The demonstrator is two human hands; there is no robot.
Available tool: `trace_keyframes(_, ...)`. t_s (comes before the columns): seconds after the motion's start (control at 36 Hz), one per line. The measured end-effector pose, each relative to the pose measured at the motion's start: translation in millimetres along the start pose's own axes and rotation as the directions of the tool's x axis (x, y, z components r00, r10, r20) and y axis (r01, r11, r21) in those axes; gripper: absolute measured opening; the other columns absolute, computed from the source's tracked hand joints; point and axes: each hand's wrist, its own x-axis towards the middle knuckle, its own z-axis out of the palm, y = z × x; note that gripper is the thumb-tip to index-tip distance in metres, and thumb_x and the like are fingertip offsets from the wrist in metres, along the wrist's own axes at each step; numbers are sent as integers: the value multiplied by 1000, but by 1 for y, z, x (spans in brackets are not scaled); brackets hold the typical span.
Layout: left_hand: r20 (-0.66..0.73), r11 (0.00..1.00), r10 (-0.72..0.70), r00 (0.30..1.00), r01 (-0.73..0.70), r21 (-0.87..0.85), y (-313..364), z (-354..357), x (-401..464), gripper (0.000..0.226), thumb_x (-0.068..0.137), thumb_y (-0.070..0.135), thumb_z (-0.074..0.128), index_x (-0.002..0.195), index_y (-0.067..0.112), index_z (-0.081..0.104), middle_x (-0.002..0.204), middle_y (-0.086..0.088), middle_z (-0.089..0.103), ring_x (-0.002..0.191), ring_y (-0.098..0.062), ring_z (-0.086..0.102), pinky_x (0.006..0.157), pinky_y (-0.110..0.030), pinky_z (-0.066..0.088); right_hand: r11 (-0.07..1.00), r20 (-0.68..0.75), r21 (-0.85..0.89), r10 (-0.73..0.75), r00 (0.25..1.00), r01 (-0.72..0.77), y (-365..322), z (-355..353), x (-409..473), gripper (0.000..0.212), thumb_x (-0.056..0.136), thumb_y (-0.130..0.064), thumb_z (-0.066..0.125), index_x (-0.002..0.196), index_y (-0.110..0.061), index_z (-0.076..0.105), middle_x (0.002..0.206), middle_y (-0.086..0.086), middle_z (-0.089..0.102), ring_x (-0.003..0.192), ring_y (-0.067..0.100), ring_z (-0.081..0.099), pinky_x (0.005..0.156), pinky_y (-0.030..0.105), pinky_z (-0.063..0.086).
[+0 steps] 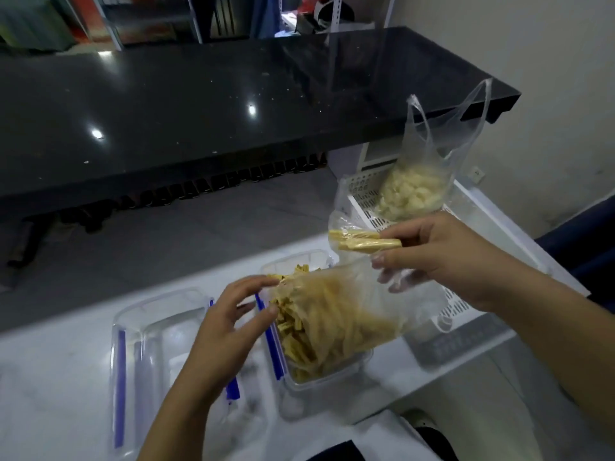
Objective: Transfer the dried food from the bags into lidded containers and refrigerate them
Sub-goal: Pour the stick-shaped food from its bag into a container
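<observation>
Head view: the bag (349, 311) of dried sticks lies tilted, mouth down-left into the clear container (332, 371) on the bench (66, 377). The right hand (442, 257) pinches its raised end; the left hand (226, 327), fingers loosely spread, touches the mouth.

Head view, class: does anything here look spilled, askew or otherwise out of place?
Nothing is spilled. The clear bag of dried strips lies tilted across the open container, as pouring needs. The right hand pinches a few strips through the plastic. A lid lies beside it.
</observation>
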Motion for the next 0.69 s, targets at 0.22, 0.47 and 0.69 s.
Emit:
trace_keyframes(0.22,167,986,23,986,6,-169,77,22,44,46,76,62,66,118,44,71,115,29,70,104,13,63,70,-5,51,999,-13,-35,-40,999,40,-1,10,-5,16,79,-3,78,94,-10,80,79,13,75,71,23,73,62,30,60)
trace_keyframes(0.47,86,932,189,978,-152,-330,93,26,69,10,82,17,71,87,11,78,112,6,77,108,-7,70,81,-10,51,909,-169,-415,-111,979,31,14,3,-16,46,70,-34,87,112,-39,71,98,-13,73,96,1,66,82,22,53)
trace_keyframes(0.69,64,918,276,959,-243,-312,88,7,69,12,83,24,71,88,21,81,112,0,76,111,-16,69,88,-21,53,970,-362,-238,-41,931,-50,55,-2,-44,19,78,-16,82,75,-35,80,80,-13,77,78,0,70,70,17,50)
